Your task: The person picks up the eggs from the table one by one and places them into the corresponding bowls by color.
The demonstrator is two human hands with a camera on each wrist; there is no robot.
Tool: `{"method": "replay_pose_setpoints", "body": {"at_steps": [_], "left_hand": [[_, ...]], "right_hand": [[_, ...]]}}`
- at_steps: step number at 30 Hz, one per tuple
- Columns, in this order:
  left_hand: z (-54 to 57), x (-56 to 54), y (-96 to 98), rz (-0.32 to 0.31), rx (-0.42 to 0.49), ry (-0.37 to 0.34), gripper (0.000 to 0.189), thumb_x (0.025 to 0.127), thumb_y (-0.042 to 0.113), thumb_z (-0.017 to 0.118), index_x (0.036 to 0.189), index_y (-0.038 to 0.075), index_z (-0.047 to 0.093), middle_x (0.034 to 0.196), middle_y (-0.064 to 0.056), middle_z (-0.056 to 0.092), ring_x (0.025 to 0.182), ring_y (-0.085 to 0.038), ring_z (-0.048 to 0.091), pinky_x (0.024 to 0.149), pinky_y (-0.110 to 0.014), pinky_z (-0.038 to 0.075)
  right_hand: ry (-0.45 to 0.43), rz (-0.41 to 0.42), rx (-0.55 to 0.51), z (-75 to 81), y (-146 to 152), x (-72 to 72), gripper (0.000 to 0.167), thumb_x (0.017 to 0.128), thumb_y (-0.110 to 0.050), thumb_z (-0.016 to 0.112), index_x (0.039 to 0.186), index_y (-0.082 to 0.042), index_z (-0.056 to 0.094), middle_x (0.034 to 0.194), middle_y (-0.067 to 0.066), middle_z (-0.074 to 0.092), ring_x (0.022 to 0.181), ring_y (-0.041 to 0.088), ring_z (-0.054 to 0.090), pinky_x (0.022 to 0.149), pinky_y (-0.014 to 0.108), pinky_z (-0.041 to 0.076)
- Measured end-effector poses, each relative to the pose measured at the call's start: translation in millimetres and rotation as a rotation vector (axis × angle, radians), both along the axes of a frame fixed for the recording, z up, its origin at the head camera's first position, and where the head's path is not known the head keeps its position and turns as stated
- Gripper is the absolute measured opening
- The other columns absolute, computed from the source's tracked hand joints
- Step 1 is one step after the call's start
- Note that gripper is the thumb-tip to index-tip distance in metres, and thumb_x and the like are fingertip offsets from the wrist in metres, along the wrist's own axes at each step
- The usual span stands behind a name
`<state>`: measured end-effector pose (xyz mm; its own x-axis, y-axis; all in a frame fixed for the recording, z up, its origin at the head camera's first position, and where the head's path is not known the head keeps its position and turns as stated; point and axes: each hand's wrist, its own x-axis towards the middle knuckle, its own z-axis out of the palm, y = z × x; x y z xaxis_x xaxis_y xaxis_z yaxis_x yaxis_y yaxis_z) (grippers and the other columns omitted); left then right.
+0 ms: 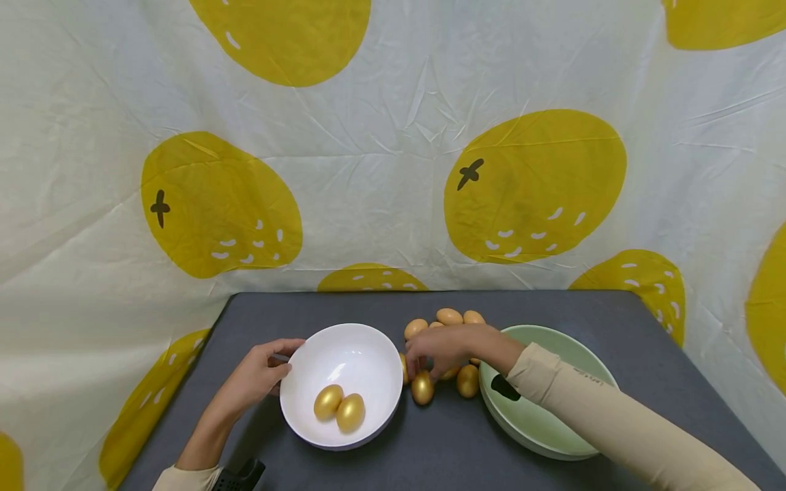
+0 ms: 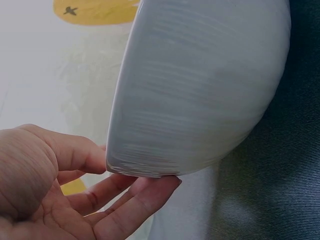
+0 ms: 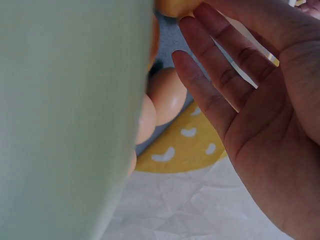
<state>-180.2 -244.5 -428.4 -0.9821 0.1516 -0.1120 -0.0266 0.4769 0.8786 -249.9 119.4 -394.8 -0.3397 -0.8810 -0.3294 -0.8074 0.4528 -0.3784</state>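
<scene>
My left hand holds the white bowl at its left rim, thumb at the edge and fingers against the outside wall, as the left wrist view shows. Two golden eggs lie inside this bowl. Fingers down, my right hand is over the pile between the bowls, close to a golden egg. In the right wrist view its fingers are loosely extended near the golden egg at the top edge; whether they touch it is unclear. Part of the pile is hidden under this hand.
Brown eggs lie at the back of the pile, and another golden egg sits by the green bowl. My right forearm passes over that bowl. The dark table ends at a patterned cloth.
</scene>
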Motion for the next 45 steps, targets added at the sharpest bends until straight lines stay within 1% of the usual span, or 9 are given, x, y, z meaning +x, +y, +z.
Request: {"method": "replay_pose_setpoints", "body": {"at_steps": [8, 15, 18, 22, 26, 31, 36, 39, 45], "left_hand": [[1.3, 0.2, -0.5, -0.02, 0.008, 0.005, 0.044, 0.097, -0.002, 0.058, 0.141, 0.004, 0.058, 0.123, -0.019, 0.062, 0.093, -0.025, 0.068, 0.067, -0.044, 0.062], [-0.1, -1.4, 0.0, 0.009, -0.002, -0.003, 0.044, 0.096, -0.003, 0.058, 0.139, 0.007, 0.061, 0.121, -0.016, 0.063, 0.091, -0.025, 0.068, 0.067, -0.044, 0.062], [-0.1, -1.5, 0.3, 0.005, -0.008, 0.001, 0.044, 0.096, -0.003, 0.057, 0.139, 0.006, 0.06, 0.122, -0.017, 0.064, 0.092, -0.026, 0.068, 0.066, -0.043, 0.062], [-0.1, -1.9, 0.5, 0.003, -0.008, -0.001, 0.044, 0.096, -0.003, 0.058, 0.14, 0.006, 0.06, 0.123, -0.017, 0.064, 0.093, -0.026, 0.068, 0.065, -0.041, 0.062], [0.5, -1.1, -0.1, -0.007, 0.001, -0.006, 0.044, 0.097, -0.002, 0.058, 0.14, 0.005, 0.059, 0.124, -0.018, 0.063, 0.093, -0.026, 0.068, 0.066, -0.042, 0.062], [1.4, 0.3, -0.5, -0.015, 0.012, -0.006, 0.044, 0.097, -0.002, 0.059, 0.141, 0.003, 0.058, 0.125, -0.019, 0.062, 0.094, -0.028, 0.068, 0.067, -0.043, 0.062], [1.3, 0.3, 0.1, -0.006, 0.008, -0.007, 0.045, 0.097, -0.002, 0.06, 0.141, 0.004, 0.058, 0.125, -0.018, 0.063, 0.093, -0.027, 0.068, 0.066, -0.043, 0.062], [1.0, 0.2, 0.3, -0.002, 0.003, -0.004, 0.045, 0.097, -0.001, 0.06, 0.141, 0.004, 0.058, 0.125, -0.018, 0.063, 0.092, -0.027, 0.068, 0.066, -0.043, 0.062], [0.7, 0.2, -0.4, -0.007, 0.002, -0.002, 0.044, 0.097, -0.002, 0.059, 0.141, 0.004, 0.059, 0.125, -0.018, 0.063, 0.093, -0.026, 0.068, 0.065, -0.042, 0.062]], "right_hand": [[0.066, -0.012, 0.057, -4.7, -3.6, 2.6, 0.033, 0.082, -0.004, 0.083, 0.111, -0.016, 0.076, 0.106, -0.006, 0.064, 0.097, 0.008, 0.064, 0.083, 0.014, 0.049], [0.114, -0.013, 0.099, -5.3, -6.1, 2.9, 0.031, 0.082, -0.012, 0.085, 0.11, -0.02, 0.075, 0.106, -0.009, 0.064, 0.094, 0.004, 0.061, 0.082, 0.015, 0.049], [0.132, -0.018, 0.112, -6.3, -7.0, 3.2, 0.031, 0.081, -0.014, 0.086, 0.109, -0.022, 0.076, 0.105, -0.011, 0.064, 0.092, 0.003, 0.061, 0.08, 0.016, 0.049], [0.128, -0.055, 0.125, -5.9, -7.4, 3.6, 0.033, 0.079, -0.013, 0.087, 0.108, -0.024, 0.076, 0.102, -0.015, 0.067, 0.09, -0.001, 0.06, 0.08, 0.017, 0.05], [0.113, -0.09, 0.131, -5.2, -7.1, 4.5, 0.034, 0.078, -0.014, 0.088, 0.108, -0.026, 0.077, 0.099, -0.018, 0.07, 0.089, -0.002, 0.06, 0.08, 0.019, 0.051], [0.117, -0.128, 0.161, -5.0, -8.4, 5.5, 0.037, 0.076, -0.019, 0.09, 0.109, -0.03, 0.077, 0.1, -0.019, 0.071, 0.089, -0.002, 0.062, 0.08, 0.021, 0.052], [0.154, -0.13, 0.188, -7.4, -9.1, 6.0, 0.04, 0.072, -0.026, 0.092, 0.109, -0.033, 0.077, 0.099, -0.021, 0.071, 0.088, -0.003, 0.063, 0.079, 0.022, 0.053], [0.164, -0.124, 0.195, -8.2, -9.0, 5.6, 0.041, 0.072, -0.027, 0.092, 0.109, -0.035, 0.076, 0.097, -0.022, 0.07, 0.087, -0.003, 0.062, 0.077, 0.022, 0.053], [0.162, -0.096, 0.186, -9.7, -10.3, 3.9, 0.038, 0.075, -0.026, 0.091, 0.109, -0.033, 0.075, 0.096, -0.022, 0.068, 0.083, -0.002, 0.06, 0.074, 0.022, 0.052]]}}
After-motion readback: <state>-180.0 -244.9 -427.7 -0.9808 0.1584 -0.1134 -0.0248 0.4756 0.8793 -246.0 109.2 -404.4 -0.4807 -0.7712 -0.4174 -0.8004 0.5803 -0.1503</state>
